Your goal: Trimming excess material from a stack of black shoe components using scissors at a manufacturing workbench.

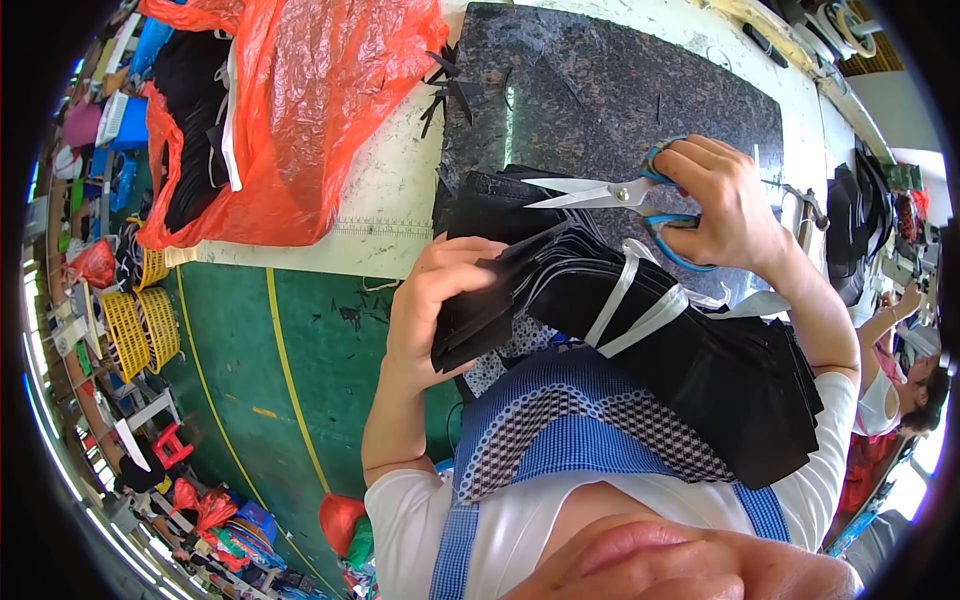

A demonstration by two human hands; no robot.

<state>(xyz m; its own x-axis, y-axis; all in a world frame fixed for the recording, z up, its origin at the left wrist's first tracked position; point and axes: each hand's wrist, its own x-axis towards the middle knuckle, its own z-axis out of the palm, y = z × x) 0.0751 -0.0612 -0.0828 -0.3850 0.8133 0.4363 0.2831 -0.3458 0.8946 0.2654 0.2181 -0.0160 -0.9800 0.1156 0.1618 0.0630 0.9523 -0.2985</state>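
A thick stack of black fabric pieces (640, 330) hangs over the table's near edge, tied round its middle with white strips (632, 300). My left hand (425, 300) grips the loose left end of the stack, fanning its layers. In my right hand (725, 205) is a pair of scissors (610, 193) with blue-lined handles, its blades parted and pointing left. The blade tips lie over a black piece (490, 205) at the top left of the stack. Whether they touch the fabric I cannot tell.
A dark speckled stone slab (600, 90) lies on the white table (380, 215), with black scraps (455, 88) by its left edge. A red plastic bag (330, 110) holding black fabric sits at left. Yellow baskets (140, 330) stand beyond the green floor (235, 350). Another person (895, 390) is at far right.
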